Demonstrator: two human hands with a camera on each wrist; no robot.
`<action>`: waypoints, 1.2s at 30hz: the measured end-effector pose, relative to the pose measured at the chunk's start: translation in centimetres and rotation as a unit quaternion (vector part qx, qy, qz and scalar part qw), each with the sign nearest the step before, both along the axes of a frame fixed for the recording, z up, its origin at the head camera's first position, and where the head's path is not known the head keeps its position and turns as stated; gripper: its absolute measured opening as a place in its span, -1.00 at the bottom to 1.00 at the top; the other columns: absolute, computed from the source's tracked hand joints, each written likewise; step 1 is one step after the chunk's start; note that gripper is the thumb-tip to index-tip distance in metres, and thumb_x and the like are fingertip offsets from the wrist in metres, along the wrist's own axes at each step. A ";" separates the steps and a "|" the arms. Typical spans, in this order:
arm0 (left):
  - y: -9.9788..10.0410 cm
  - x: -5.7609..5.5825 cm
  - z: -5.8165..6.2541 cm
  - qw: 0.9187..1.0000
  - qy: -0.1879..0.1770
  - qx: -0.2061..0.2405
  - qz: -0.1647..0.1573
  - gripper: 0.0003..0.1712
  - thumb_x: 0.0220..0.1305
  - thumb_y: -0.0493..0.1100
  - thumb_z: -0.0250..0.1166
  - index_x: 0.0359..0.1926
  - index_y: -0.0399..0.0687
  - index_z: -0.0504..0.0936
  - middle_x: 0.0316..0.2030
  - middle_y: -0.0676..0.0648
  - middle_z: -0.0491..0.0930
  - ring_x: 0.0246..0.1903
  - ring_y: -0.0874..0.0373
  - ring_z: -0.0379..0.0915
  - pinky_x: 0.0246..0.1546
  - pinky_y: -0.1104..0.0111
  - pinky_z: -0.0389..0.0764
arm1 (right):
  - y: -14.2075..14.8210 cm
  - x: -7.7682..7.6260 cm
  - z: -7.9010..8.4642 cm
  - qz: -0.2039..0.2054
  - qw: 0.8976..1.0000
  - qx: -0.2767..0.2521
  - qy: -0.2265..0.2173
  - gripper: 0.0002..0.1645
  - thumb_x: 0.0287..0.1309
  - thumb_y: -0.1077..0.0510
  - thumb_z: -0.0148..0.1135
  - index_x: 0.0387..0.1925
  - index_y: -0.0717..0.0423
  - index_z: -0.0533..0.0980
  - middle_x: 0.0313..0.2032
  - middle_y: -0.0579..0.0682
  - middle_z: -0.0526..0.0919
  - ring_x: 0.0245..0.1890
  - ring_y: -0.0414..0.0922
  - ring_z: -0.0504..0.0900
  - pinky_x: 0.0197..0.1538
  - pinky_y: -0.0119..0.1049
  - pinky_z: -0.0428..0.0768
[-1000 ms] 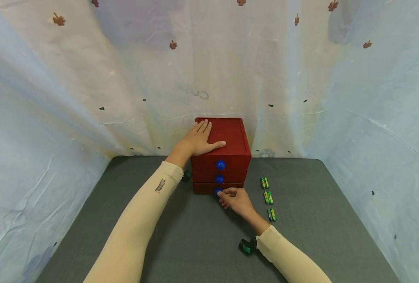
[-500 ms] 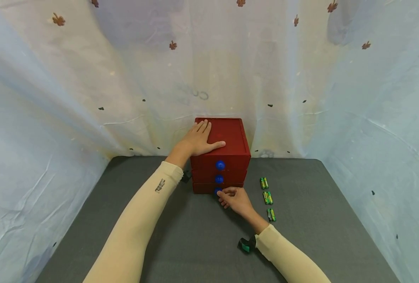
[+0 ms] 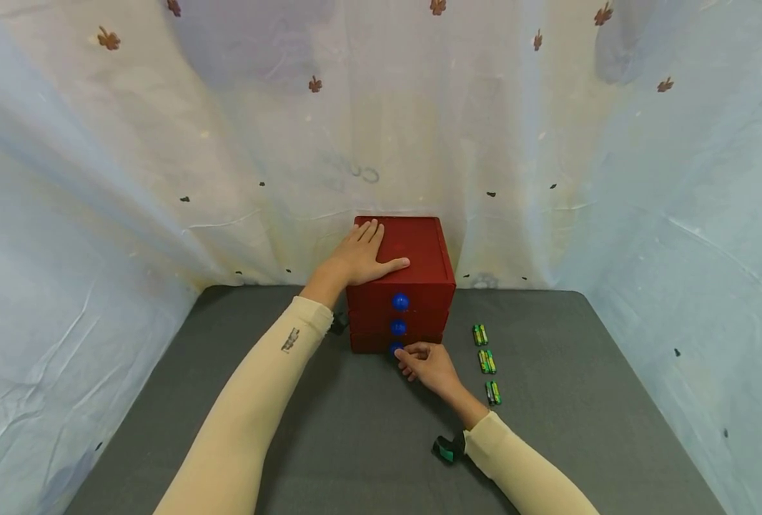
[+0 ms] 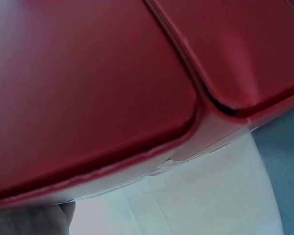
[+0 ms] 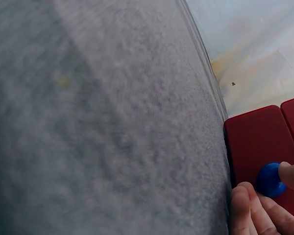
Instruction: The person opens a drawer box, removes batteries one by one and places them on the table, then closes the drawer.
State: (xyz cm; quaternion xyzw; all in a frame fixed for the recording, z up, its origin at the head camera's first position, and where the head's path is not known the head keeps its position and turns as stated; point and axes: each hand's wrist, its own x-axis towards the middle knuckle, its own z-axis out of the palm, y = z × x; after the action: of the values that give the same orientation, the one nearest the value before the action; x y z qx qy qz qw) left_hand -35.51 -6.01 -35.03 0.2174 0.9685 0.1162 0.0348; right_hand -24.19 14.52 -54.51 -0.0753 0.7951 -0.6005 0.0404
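Note:
A small red chest of drawers [image 3: 419,247] with three blue knobs down its front stands at the back of the table. My left hand [image 3: 360,256] lies flat on its top, fingers straight and thumb spread to the right. At the bottom drawer [image 3: 369,344], my right hand [image 3: 434,367] pinches the lowest blue knob [image 5: 268,180] between thumb and fingers. The right wrist view shows the thumb on one side of that knob and curled fingers beside it. All drawers sit pushed in. Red drawer fronts [image 4: 88,88] fill most of the left wrist view.
Three pairs of green-and-yellow batteries [image 3: 487,361] lie in a column on the grey table [image 3: 561,400], right of the chest. A pale patterned curtain [image 3: 484,143] hangs close behind and along both sides. A black wrist strap [image 3: 447,449] shows below the right cuff.

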 end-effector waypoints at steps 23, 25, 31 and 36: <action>-1.0 -1.1 -0.5 0.999 -0.021 0.011 -0.035 0.23 0.51 0.57 -0.06 0.75 -0.16 -0.25 0.74 -0.19 -0.36 0.72 -0.05 -0.53 0.70 0.12 -0.46 | 3.6 2.8 3.2 0.006 0.996 0.054 0.069 -0.68 0.51 0.14 0.35 -0.01 0.38 0.71 -0.24 0.30 0.81 -0.28 0.27 0.81 -0.25 -0.03 0.83; -1.1 -1.1 -0.5 0.999 -0.022 0.016 -0.042 0.21 0.52 0.54 -0.05 0.75 -0.17 -0.23 0.74 -0.20 -0.34 0.72 -0.05 -0.51 0.70 0.11 -0.45 | 4.2 3.1 3.7 0.002 0.995 0.068 0.074 -0.67 0.51 0.13 0.35 0.01 0.37 0.71 -0.23 0.29 0.80 -0.27 0.26 0.80 -0.24 -0.06 0.83; -1.8 -0.7 -0.2 0.998 -0.024 0.024 -0.056 0.16 0.55 0.49 -0.02 0.75 -0.18 -0.18 0.74 -0.22 -0.30 0.72 -0.06 -0.47 0.70 0.05 -0.44 | 6.5 3.6 5.4 -0.018 0.985 0.126 0.114 -0.70 0.48 0.08 0.39 0.04 0.22 0.74 -0.22 0.06 0.82 -0.27 -0.03 0.79 -0.16 -0.27 0.77; -2.2 -0.2 0.0 0.996 -0.036 0.040 -0.070 0.11 0.58 0.46 -0.02 0.75 -0.15 -0.15 0.74 -0.19 -0.31 0.72 -0.05 -0.50 0.70 0.03 -0.42 | 8.7 3.8 6.6 -0.030 0.975 0.172 0.140 -0.70 0.48 0.03 0.39 0.10 0.08 0.74 -0.16 -0.08 0.81 -0.20 -0.14 0.77 -0.06 -0.25 0.76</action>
State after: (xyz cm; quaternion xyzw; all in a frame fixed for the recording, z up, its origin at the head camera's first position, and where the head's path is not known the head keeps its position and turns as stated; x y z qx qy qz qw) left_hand -35.72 -8.26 -35.02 0.2813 0.9437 0.1600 0.0688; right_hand -20.34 23.20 -47.92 -0.1271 0.8859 -0.4394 -0.0768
